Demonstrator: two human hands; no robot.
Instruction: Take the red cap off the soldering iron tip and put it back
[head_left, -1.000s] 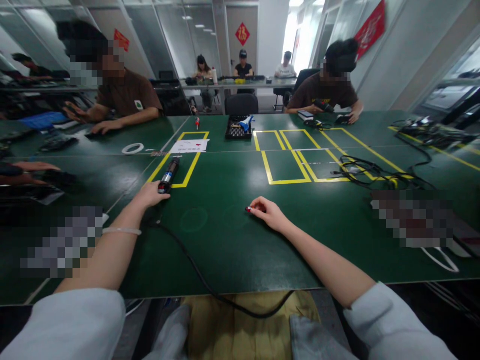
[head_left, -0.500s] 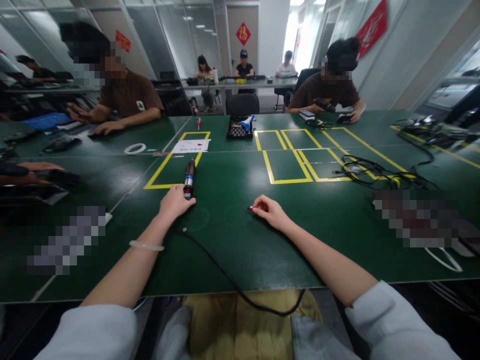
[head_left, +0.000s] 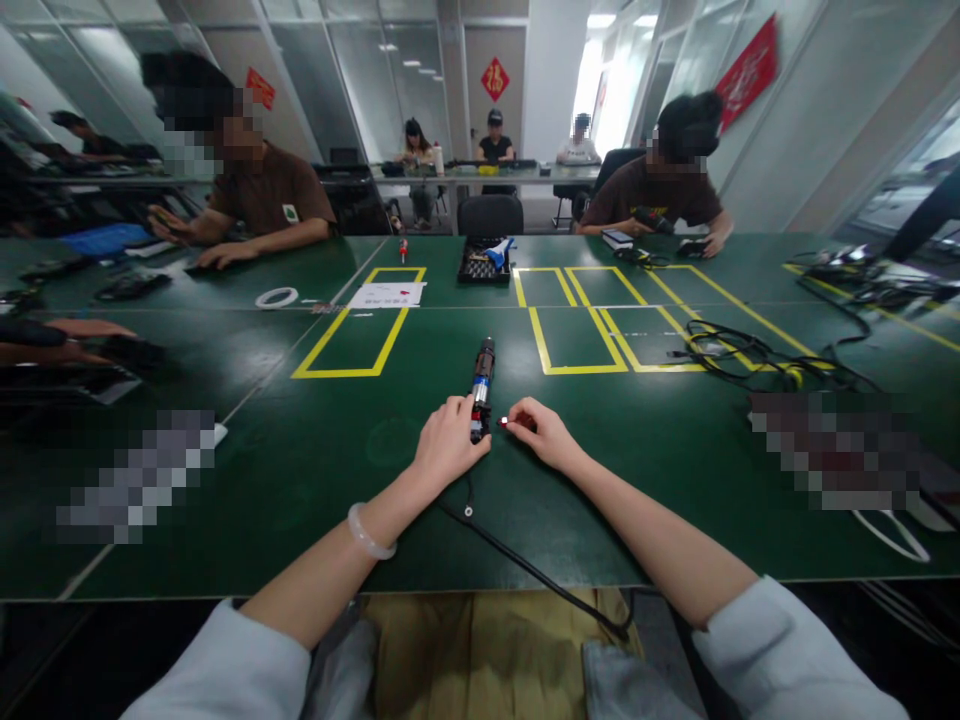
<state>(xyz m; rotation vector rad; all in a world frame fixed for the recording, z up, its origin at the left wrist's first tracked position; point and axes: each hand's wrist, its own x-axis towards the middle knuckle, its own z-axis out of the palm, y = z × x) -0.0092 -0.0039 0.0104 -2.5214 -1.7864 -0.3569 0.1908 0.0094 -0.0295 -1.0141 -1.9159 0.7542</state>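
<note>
My left hand (head_left: 450,435) is closed around the lower end of a corded motor assembly (head_left: 482,385), a slim black body with a blue band, a silver section and red at its base. It points away from me over the green table. A black cable (head_left: 525,568) runs from its lower end over the table edge, and a thin lead with a small ring end (head_left: 469,511) lies beside it. Just to the right, my right hand (head_left: 541,432) pinches a small red part (head_left: 503,422) between thumb and fingertips. A narrow gap separates this part from the motor assembly.
Yellow tape outlines (head_left: 577,370) mark the green table (head_left: 300,480). Farther back are a white paper (head_left: 388,294), a black tray (head_left: 474,268) and a tape roll (head_left: 277,298). Coiled black cables (head_left: 720,345) lie right. Other people work around the table.
My left hand has carried the motor assembly rightwards and a little towards me, close to my right hand. The cable and ring lead have shifted along. My right hand has hardly moved.
</note>
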